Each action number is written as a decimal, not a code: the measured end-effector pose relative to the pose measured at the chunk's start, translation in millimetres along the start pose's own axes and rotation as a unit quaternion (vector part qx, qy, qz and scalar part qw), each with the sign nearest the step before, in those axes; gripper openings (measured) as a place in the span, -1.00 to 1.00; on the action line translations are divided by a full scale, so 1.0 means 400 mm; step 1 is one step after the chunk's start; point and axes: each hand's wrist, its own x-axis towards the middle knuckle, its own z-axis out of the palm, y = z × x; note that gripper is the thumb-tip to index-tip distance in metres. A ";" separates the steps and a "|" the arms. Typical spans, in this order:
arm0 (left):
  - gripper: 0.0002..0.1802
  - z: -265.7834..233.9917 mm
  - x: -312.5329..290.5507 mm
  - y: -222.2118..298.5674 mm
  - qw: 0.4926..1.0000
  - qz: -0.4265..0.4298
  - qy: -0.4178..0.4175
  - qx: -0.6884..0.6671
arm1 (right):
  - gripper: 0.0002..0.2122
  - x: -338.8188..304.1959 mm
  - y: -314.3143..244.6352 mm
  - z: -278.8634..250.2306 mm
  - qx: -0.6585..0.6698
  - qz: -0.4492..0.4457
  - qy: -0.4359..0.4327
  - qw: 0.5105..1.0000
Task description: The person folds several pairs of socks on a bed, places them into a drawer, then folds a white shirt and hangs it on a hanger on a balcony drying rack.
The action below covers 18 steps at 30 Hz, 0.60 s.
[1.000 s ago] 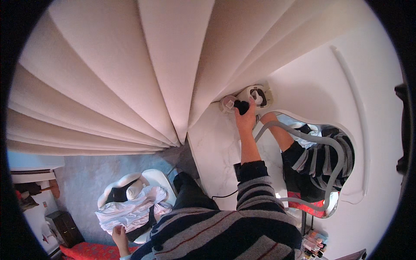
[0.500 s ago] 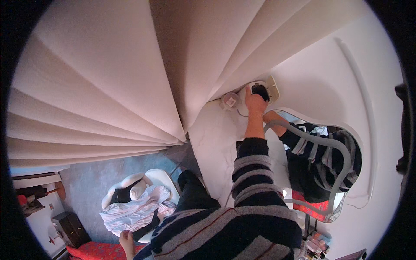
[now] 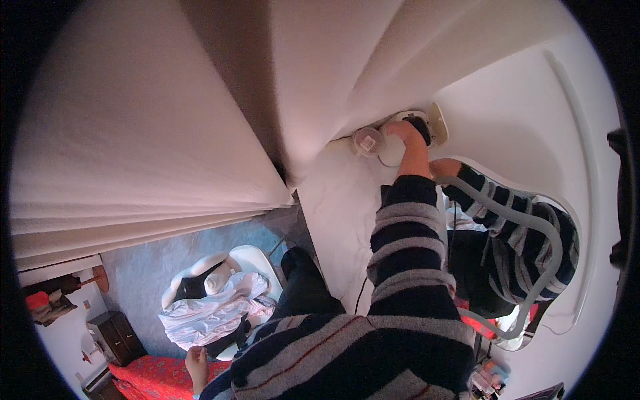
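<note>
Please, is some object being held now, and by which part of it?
It cannot be told: the right hand is beside a black object at the white container, grip unclear. The left hand shows nothing held.

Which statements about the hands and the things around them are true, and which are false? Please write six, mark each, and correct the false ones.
1. The right hand is at the white container. True.
2. The round tub stands to the right of the white container. False: it stands to its left.
3. The mirror has a wavy outline. True.
4. The left hand grips the mirror. False: it is at the lower left, away from the mirror.
5. The curtain is dark green. False: it is beige.
6. Crumpled light cloth lies on the white chair. True.
</note>
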 end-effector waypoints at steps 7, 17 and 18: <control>-0.88 0.015 0.024 0.025 0.999 0.041 0.010 0.010 | -0.56 -0.168 -0.039 0.015 0.023 -0.054 0.209 0.976; -0.87 -0.003 -0.011 -0.048 1.000 0.011 0.029 0.005 | -0.36 -0.247 -0.064 -0.040 -0.139 -0.068 0.513 0.844; -0.87 0.000 -0.018 -0.049 0.999 -0.001 0.040 -0.012 | -0.35 -0.234 -0.065 -0.019 -0.133 -0.065 0.455 0.878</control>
